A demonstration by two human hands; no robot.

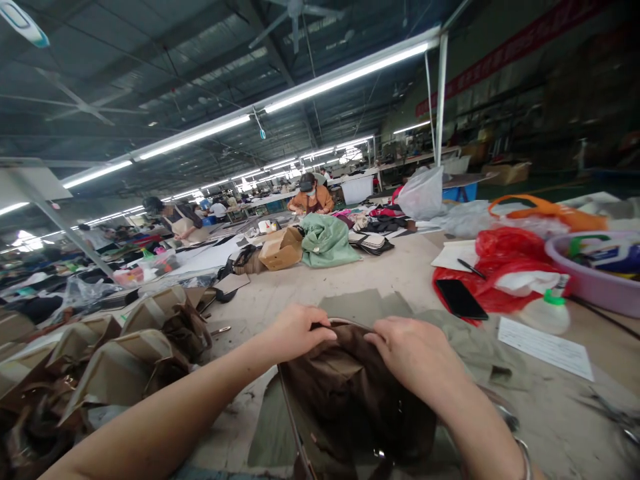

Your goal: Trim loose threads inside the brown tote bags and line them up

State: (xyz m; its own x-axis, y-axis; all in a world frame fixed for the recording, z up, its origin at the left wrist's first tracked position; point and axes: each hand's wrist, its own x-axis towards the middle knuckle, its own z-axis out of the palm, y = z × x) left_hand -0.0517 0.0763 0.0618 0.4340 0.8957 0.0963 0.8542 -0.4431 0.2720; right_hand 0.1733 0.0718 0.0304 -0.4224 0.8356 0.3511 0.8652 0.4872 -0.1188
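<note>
A dark brown bag [345, 400] lies open-mouthed in front of me on a grey-green cloth [470, 340] spread over the worktable. My left hand [295, 331] is closed on the far left part of the bag's top rim. My right hand [413, 353] grips the rim just to the right, fingers curled over the edge. Both forearms reach in from the bottom of the view. The bag's inside is dark and I cannot make out what it holds.
A heap of tan-and-brown bags [125, 353] lies at my left. A black phone [461, 299], red plastic bag [505, 263], white bottle [547, 313], paper sheet [545, 348] and lilac basin [595, 280] sit at right. A green sack [326, 241] and seated workers [311, 195] are farther back.
</note>
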